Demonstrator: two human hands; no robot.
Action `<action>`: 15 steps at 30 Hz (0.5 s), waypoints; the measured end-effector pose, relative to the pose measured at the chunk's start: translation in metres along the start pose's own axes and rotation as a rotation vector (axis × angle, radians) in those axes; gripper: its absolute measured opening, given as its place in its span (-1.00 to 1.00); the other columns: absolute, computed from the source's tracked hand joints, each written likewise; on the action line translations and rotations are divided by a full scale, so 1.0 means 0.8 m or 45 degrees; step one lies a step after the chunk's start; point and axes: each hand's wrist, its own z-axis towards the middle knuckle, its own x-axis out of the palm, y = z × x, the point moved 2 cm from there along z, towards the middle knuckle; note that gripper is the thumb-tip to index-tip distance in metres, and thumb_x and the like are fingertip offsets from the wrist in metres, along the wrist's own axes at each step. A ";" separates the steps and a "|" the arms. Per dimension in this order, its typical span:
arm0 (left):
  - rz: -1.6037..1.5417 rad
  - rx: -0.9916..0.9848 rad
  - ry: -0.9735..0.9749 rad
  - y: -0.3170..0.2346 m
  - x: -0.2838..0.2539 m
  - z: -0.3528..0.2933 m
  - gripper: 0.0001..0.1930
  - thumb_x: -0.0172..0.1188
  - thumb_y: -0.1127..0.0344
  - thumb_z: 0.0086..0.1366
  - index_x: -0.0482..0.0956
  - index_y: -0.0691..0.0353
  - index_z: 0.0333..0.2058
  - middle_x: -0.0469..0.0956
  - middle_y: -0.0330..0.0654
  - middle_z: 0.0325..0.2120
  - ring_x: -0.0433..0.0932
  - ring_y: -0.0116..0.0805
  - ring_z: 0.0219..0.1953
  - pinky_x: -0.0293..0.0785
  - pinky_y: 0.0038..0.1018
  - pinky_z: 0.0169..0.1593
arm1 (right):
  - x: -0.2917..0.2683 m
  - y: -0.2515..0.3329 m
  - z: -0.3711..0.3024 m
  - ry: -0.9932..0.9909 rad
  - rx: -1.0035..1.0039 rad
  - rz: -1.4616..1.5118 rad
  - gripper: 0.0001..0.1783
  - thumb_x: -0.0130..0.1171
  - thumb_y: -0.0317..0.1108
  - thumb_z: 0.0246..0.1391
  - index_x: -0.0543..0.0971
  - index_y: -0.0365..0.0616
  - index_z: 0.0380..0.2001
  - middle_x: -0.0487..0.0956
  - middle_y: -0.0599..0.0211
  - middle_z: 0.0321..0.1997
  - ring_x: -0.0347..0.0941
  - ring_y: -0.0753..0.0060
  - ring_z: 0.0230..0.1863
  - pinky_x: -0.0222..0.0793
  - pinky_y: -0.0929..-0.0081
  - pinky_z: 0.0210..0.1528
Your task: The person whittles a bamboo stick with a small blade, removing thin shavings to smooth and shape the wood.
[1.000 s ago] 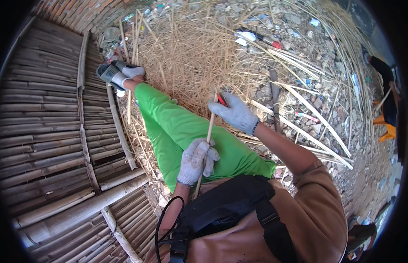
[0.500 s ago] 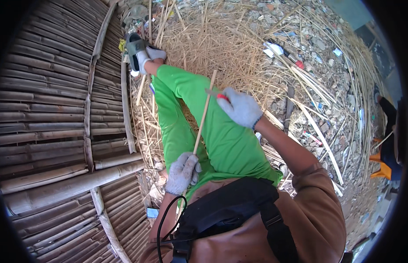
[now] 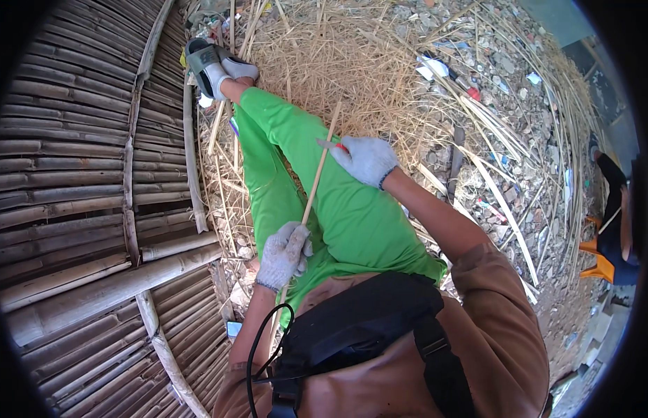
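Head view: the gloved left hand had its fingers closed around a thin stick, which slanted over the green trousers. The gloved right hand gripped a red-handled knife, its blade crossing the stick near the far end. Straw littered the ground beyond.

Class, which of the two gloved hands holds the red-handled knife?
The right hand, in a whitish knitted glove: the red-handled metal knife sticks out of it, across the slender pale wooden stick. The left hand, lower, grips only that stick.
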 end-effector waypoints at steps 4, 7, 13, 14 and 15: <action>-0.020 -0.032 -0.006 0.029 -0.015 -0.034 -0.67 0.10 0.07 0.68 0.63 0.24 -0.09 0.56 -0.30 -0.54 0.45 -0.52 -0.69 0.33 -0.49 -0.63 | 0.002 0.002 0.004 0.008 -0.022 -0.017 -0.30 -0.13 0.30 0.54 0.66 -0.09 -0.30 0.77 -0.09 -0.28 0.75 -0.24 -0.21 0.65 -0.21 -0.10; -0.096 -0.116 -0.059 0.043 -0.020 -0.064 -0.67 0.12 0.07 0.67 0.63 0.25 -0.13 0.52 -0.33 -0.56 0.38 -0.54 -0.71 0.23 -0.49 -0.64 | 0.008 0.002 0.006 0.053 -0.021 -0.032 -0.29 -0.14 0.30 0.54 0.67 -0.10 -0.29 0.77 -0.10 -0.28 0.75 -0.27 -0.21 0.65 -0.22 -0.09; -0.309 -0.069 -0.073 0.143 -0.042 -0.115 -0.68 0.18 0.08 0.68 0.64 0.27 -0.06 0.52 -0.35 -0.59 0.37 -0.55 -0.71 0.25 -0.53 -0.63 | 0.009 -0.003 0.002 -0.002 -0.035 0.011 -0.30 -0.14 0.28 0.54 0.69 -0.13 -0.20 0.77 -0.13 -0.25 0.74 -0.29 -0.18 0.64 -0.23 -0.07; -0.335 -0.054 -0.074 0.150 -0.044 -0.121 -0.68 0.17 0.09 0.68 0.64 0.28 -0.06 0.52 -0.34 -0.59 0.36 -0.55 -0.71 0.25 -0.53 -0.62 | 0.010 -0.004 0.001 -0.001 -0.038 0.011 -0.30 -0.14 0.28 0.55 0.69 -0.13 -0.20 0.77 -0.14 -0.24 0.74 -0.30 -0.17 0.63 -0.23 -0.05; -0.448 -0.077 -0.097 0.160 -0.039 -0.123 -0.68 0.14 0.11 0.69 0.63 0.29 -0.07 0.51 -0.33 -0.59 0.36 -0.55 -0.71 0.24 -0.55 -0.63 | 0.010 -0.008 0.000 -0.001 -0.038 0.011 -0.30 -0.15 0.28 0.55 0.69 -0.13 -0.19 0.77 -0.15 -0.23 0.73 -0.30 -0.16 0.63 -0.23 -0.04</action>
